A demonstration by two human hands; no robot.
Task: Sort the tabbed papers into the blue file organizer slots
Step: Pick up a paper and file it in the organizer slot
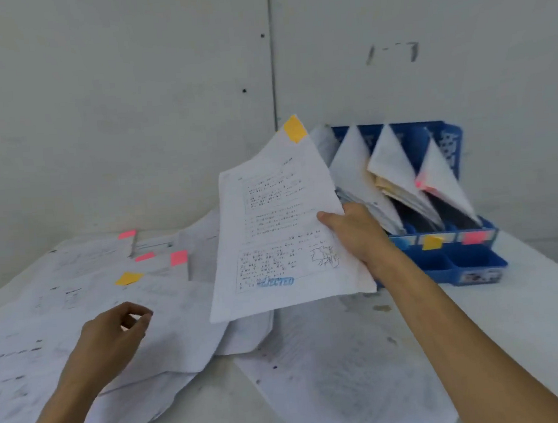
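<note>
The right grip (356, 235) pinches one sheet (279, 231) by its right edge, thumb on top, lifted just beside the blue file organizer (475, 262) at the table's far right edge. Held on one side only, the limp sheet could buckle against the papers leaning across the slots, or slip into a neighbour of the orange-marked slot (432, 242) that its orange tab (294, 129) seems to match. The left grip (114, 337) hovers loosely curled, holding nothing, over the loose papers (62, 312)

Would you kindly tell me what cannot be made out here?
Head view:
- Print on the held paper: too blurred.
- Left front of the blue file organizer: hidden behind the right hand.
- Left hand: motion blur hides whether its curled fingers pinch anything.
- Loose papers: cut off at left edge.
</note>
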